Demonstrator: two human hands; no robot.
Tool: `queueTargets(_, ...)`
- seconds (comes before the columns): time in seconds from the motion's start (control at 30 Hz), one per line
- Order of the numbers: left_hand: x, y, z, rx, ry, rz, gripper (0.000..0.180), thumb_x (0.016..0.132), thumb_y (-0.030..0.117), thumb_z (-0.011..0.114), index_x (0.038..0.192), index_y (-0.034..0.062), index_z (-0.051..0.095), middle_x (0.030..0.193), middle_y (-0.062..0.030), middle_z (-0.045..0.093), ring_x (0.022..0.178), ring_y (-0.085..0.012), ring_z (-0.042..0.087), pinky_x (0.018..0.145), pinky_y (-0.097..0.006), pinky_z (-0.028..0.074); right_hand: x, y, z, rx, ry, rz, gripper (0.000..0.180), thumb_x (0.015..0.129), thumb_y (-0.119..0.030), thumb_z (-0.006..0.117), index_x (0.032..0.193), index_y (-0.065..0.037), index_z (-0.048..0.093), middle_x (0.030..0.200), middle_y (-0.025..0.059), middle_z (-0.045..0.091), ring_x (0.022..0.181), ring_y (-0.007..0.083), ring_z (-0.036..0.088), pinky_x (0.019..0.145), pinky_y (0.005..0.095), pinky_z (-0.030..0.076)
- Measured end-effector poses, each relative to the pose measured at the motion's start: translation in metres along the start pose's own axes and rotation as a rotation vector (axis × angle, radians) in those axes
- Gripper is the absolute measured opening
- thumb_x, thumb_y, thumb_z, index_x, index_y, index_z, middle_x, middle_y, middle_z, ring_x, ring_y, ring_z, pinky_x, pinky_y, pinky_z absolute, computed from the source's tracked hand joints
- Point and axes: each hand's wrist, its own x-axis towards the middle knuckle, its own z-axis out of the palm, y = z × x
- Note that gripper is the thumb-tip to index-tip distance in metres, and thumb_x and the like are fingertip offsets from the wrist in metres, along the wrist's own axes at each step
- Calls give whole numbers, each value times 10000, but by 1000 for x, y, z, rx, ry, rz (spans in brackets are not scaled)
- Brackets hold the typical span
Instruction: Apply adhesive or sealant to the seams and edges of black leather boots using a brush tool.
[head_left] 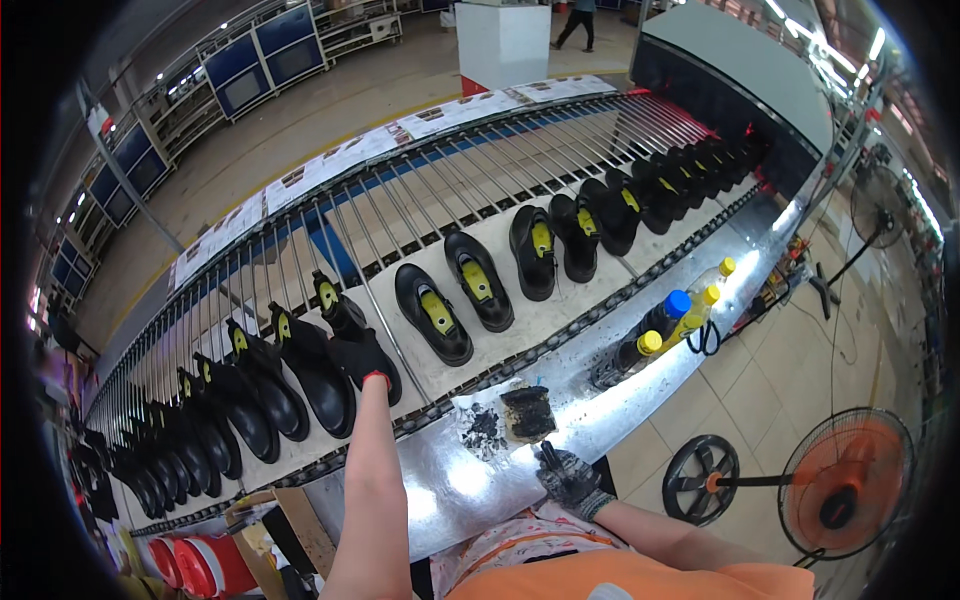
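Observation:
My left hand (360,358), in a black glove with a red cuff, is closed on a black shoe (341,314) on the roller conveyor. The shoe has a yellow-green lining, and my glove hides much of its toe part. My right hand (572,478), in a grey and black patterned glove, is low over the shiny metal ledge. Its fingers are curled, and a thin dark piece shows at their tips; I cannot make out what it is. Just beyond that hand lies a worn, dark-stained pad (527,412), beside a pale sheet (483,430) smeared black.
Several black shoes (432,314) line the conveyor (385,290) to both sides, towards a grey machine housing (740,70) at the far right. Bottles with yellow and blue caps (678,304) stand on the ledge (455,495). An orange fan (845,485) is at the right, red containers (205,565) at lower left.

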Motion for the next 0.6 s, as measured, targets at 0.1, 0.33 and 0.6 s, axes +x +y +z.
queueTargets(0.1,17,-11,1,115,-538,-169,974,615,274,766,1366,-38,230,1356,-223,343,1294,-339,286,1086,-356,213,0,-6,-6,169,-83,112,402,849,-274,515,1166,-28,540,1075,180,564,1020,333,527,886,410,426)
queueTargets(0.33,14,-40,-14,16,-382,123,847,540,197,771,1264,-14,383,1224,-202,481,1177,-339,437,1024,-358,323,5,-10,-5,89,10,77,327,831,-247,568,1082,-37,567,925,130,600,836,282,578,734,393,464)
queueTargets(0.6,-33,-100,-155,-470,-780,-165,663,581,187,749,1170,-11,517,1126,-177,573,1031,-287,562,855,-358,450,4,-1,9,587,-78,383,341,837,-267,529,1090,-39,549,852,116,598,718,224,596,641,349,481)
